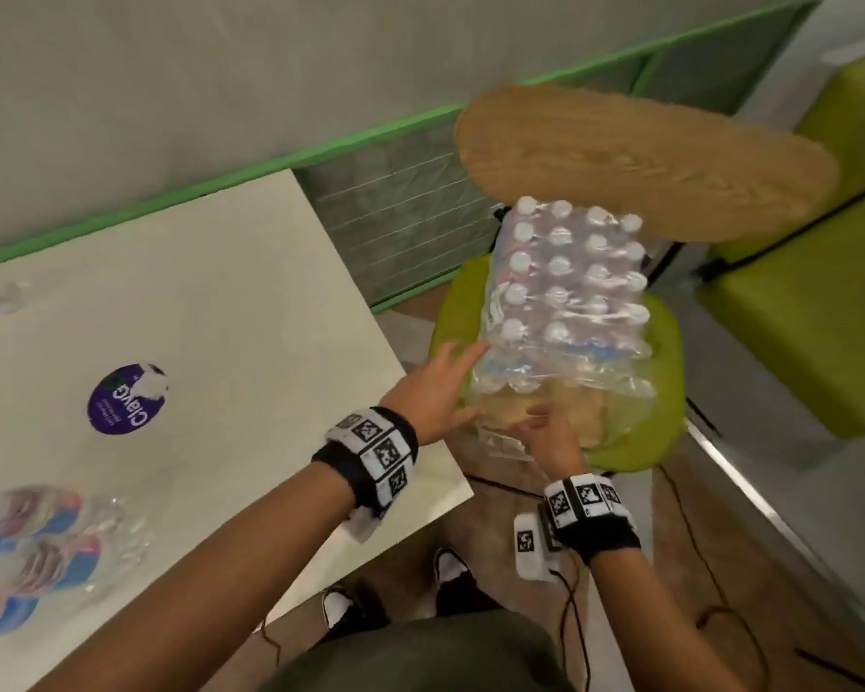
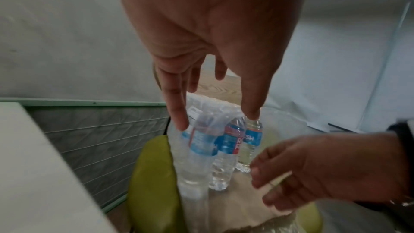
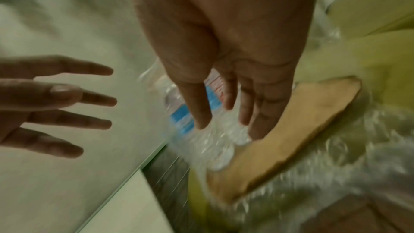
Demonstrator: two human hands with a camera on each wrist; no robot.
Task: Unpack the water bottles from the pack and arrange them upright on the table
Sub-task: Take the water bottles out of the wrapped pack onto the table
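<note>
- The left hand (image 1: 433,392) has its fingers (image 2: 177,112) straight and spread, tips at the near left corner of the pack (image 1: 565,302), by the loose wrap over a bottle (image 2: 199,148); whether they press it I cannot tell; it holds nothing
- The right hand (image 1: 550,437) has its fingers (image 3: 199,111) straight and a little apart, pointing down at the clear bases of the bottles at the pack's open near end; nothing is gripped, and the blur hides whether the tips touch
- Both forearms reach forward from the body, the left one crossing the near right corner of the table (image 1: 221,292), the right one beside that table; each wrist wears a black band with square markers
- The pack stands on a green chair (image 1: 665,442) just beside the table's right edge, bottles upright with white caps up, the long axis running away from the person
- Its wrap is torn at the near end, where a brown cardboard sheet (image 3: 291,130) lies bare under the right hand
- More bottles (image 1: 26,551) stand at the table's near left edge, blurred
- A purple round sticker (image 1: 126,399) lies flat mid-table
- A round wooden tabletop (image 1: 645,162) sits beyond the pack
</note>
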